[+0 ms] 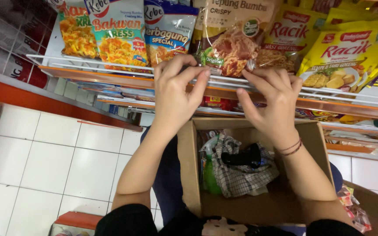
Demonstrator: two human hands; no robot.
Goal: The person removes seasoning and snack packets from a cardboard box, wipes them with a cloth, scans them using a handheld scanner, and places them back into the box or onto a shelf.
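Nearest the camera, an open cardboard box (254,205) rests against the person's lap, flaps up so its contents stay to hand: a checked cloth (237,175) bunched around a black handheld device (243,158), with a green spray bottle (210,172) wedged upright against the left wall, where it cannot tip. A little clump of wrapped sweets (353,209) lies just outside the box on the right.

Above the box both forearms reach forward to the shelf rail (329,94). The left hand (178,94) has its fingers (197,76) curled narrowly over the white wire front, thumb tucked below, pinching at the lower edge of a brown seasoning-flour packet (230,39). The right hand (274,98) mirrors it, fingers (259,76) nipped close together on the same packet's bottom right corner, apparently so that the pouch sits square behind the rail.

Farther back, that packet stands upright between a blue flour pouch (168,30) and yellow seasoning sachets (346,57), all leaning on the wire so that their faces show. White floor tiles (49,161) lie off to the left.
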